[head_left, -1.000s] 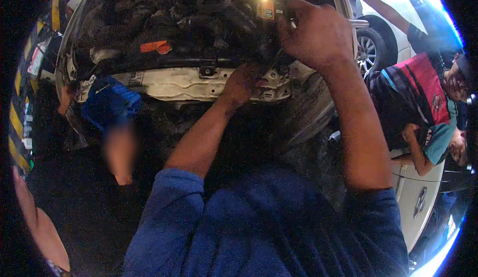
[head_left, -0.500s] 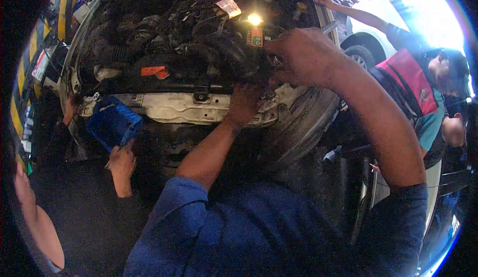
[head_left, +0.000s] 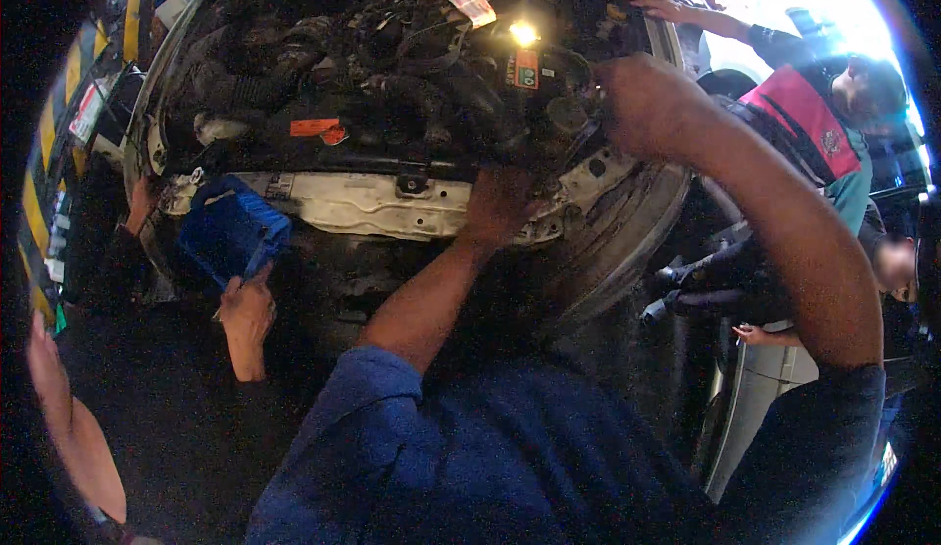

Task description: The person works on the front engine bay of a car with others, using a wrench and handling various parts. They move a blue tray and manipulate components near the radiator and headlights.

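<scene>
My right hand [head_left: 652,109] is over the engine bay's right side with its fingers curled closed. What they grip, if anything, is lost in the shadow. Close beside that hand is a round dark cap [head_left: 567,114]. My left hand [head_left: 498,207] reaches over the pale front crossmember [head_left: 363,207], and its fingers disappear into the dark behind it. A lit work lamp [head_left: 524,33] shines among the engine parts, just above an orange and green label [head_left: 525,70].
A co-worker's hand [head_left: 247,315] holds a blue plastic tray [head_left: 230,231] at the car's front left. Another person's hand [head_left: 655,3] rests at the bay's far right edge. An orange tag [head_left: 319,130] lies behind the crossmember. People and another vehicle are at right.
My right hand has shifted right, uncovering the round cap. The view has also shifted a little, so the engine bay and my left hand sit farther right.
</scene>
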### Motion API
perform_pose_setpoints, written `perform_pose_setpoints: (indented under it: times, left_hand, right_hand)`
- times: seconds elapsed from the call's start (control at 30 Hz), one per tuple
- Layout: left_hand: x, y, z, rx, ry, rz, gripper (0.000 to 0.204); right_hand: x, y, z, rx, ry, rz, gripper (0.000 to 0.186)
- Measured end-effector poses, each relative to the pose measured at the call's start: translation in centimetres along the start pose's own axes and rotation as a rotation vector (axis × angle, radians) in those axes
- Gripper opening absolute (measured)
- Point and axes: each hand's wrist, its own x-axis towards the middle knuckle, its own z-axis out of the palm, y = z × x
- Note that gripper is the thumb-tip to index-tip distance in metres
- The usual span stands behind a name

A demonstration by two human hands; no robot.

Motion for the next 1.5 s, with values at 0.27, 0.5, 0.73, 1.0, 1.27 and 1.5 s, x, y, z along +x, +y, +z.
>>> perform_pose_setpoints:
  times: [0.27,0.5,0.73,1.0,1.27,1.5]
  left_hand:
    - [-0.1,-1.7,1.4,-0.101,-0.039,-0.049,0.039]
    - [-0.9,-1.5,1.3,0.005,0.079,0.041,0.042]
    - [-0.1,-1.1,1.0,0.042,-0.021,-0.068,0.039]
    - [-0.1,-0.7,1.2,-0.044,0.041,-0.043,0.035]
    - [0.7,1.7,-0.8,0.058,-0.264,-0.165,0.035]
    - [-0.9,-2.7,4.5,-0.344,-0.043,-0.169,0.039]
  right_hand:
    - [-0.1,-0.8,-0.5,-0.246,0.373,-0.136,0.043]
    - [-0.4,-1.6,-0.3,-0.065,0.12,0.095,0.036]
    - [-1.1,-3.1,-1.1,0.122,-0.215,-0.024,0.031]
    - [-1.4,-2.2,0.1,0.228,-0.049,0.337,0.031]
    - [-0.9,0.4,1.4,0.052,-0.044,0.236,0.028]
    - [-0.1,1.6,2.0,-0.032,0.114,0.069,0.029]
